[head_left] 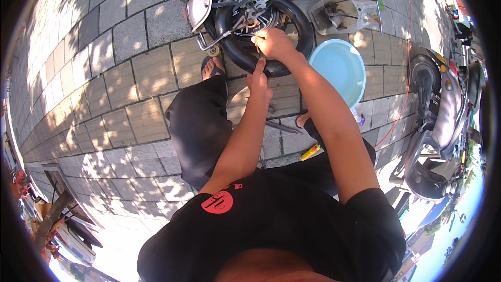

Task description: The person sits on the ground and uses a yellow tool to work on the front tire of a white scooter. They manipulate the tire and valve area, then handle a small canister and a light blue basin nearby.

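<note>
A motorbike's rear wheel (241,27) is at the top centre, with a glossy black inner tube (301,19) bulging out around its near side. My left hand (259,82) is closed at the tube's near edge, its thumb pointing up along the rubber. Just beyond it, my right hand (275,45) is in a closed pinch over the tube, close to the wheel rim. Whatever sits between the right fingertips is too small to make out, and the fingers partly hide that stretch of tube.
A light-blue basin (338,65) stands right of the wheel. Behind it is a clear tool bin (348,13). A dark metal bar (282,127) and a yellow tube (310,152) lie near my feet. Parked scooters (443,109) and an orange cord (406,99) are at right.
</note>
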`<action>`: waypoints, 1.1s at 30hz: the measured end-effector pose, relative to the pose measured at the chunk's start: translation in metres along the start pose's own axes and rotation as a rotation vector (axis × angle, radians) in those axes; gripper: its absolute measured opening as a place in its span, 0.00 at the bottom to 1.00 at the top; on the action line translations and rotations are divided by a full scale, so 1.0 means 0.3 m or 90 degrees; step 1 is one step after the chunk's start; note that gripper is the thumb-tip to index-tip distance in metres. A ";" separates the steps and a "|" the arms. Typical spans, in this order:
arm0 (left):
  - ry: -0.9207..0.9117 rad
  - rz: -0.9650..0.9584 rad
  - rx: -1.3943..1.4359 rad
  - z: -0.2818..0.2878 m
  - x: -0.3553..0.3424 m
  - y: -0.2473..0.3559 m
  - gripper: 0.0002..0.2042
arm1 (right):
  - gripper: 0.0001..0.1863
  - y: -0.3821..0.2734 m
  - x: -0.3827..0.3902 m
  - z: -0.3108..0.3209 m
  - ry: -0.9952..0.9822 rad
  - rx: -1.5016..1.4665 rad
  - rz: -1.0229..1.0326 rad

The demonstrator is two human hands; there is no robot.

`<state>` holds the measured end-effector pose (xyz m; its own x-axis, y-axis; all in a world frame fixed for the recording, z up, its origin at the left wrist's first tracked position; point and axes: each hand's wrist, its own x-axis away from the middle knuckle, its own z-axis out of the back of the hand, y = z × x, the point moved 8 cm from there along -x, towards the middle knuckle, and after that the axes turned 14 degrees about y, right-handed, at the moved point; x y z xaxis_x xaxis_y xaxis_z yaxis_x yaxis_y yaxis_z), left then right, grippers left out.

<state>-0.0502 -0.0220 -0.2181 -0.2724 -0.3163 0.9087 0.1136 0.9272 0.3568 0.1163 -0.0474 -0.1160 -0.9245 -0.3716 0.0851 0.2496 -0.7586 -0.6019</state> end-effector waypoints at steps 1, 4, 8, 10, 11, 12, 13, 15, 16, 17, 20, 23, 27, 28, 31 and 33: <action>0.000 -0.001 0.000 -0.002 0.005 0.003 0.16 | 0.19 0.000 0.000 0.001 -0.002 -0.002 -0.011; 0.002 0.000 0.001 0.000 0.010 0.005 0.16 | 0.19 -0.006 -0.001 0.001 -0.007 0.013 -0.020; -0.016 0.004 0.007 -0.003 -0.006 -0.003 0.20 | 0.19 -0.023 -0.002 0.005 -0.009 0.031 0.011; -0.021 0.001 0.009 0.004 -0.013 -0.014 0.20 | 0.18 -0.028 -0.012 0.004 -0.018 0.034 0.039; -0.015 -0.003 0.013 0.001 -0.002 -0.007 0.19 | 0.18 -0.036 -0.016 0.002 -0.025 0.034 0.055; -0.008 -0.008 0.018 -0.001 0.010 0.003 0.18 | 0.17 -0.031 -0.016 -0.001 -0.037 0.029 0.041; -0.005 -0.006 0.013 0.001 0.008 0.001 0.18 | 0.17 -0.025 -0.016 0.000 -0.049 0.025 0.027; 0.001 -0.005 0.004 0.007 -0.007 -0.005 0.19 | 0.16 -0.023 -0.023 0.000 -0.073 -0.005 0.019; 0.003 -0.007 0.008 0.009 -0.013 -0.008 0.19 | 0.16 -0.027 -0.026 -0.003 -0.086 -0.002 0.031; 0.003 -0.007 0.008 0.005 -0.012 -0.011 0.19 | 0.15 -0.021 -0.029 -0.004 -0.096 0.001 0.040; 0.000 -0.003 0.018 0.002 -0.008 -0.012 0.19 | 0.13 -0.028 -0.028 -0.013 -0.098 -0.045 0.078; 0.008 0.001 0.019 0.003 0.001 -0.004 0.19 | 0.10 -0.025 -0.033 -0.030 -0.125 -0.061 0.092; 0.005 -0.001 0.017 0.005 -0.009 -0.011 0.19 | 0.08 -0.014 -0.043 -0.057 -0.126 -0.075 0.156; 0.003 -0.002 0.008 0.008 -0.018 -0.016 0.19 | 0.07 -0.017 -0.045 -0.062 -0.127 -0.083 0.173; -0.002 0.003 -0.017 0.010 -0.046 -0.049 0.19 | 0.08 0.025 -0.055 -0.088 -0.136 -0.090 0.212; 0.012 0.007 -0.024 0.019 -0.049 -0.048 0.19 | 0.11 0.025 -0.060 -0.094 -0.170 -0.051 0.209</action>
<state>-0.0533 -0.0296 -0.2379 -0.2531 -0.3094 0.9166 0.1526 0.9228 0.3537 0.1267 -0.0311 -0.1445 -0.6908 -0.7192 0.0750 0.4848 -0.5376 -0.6899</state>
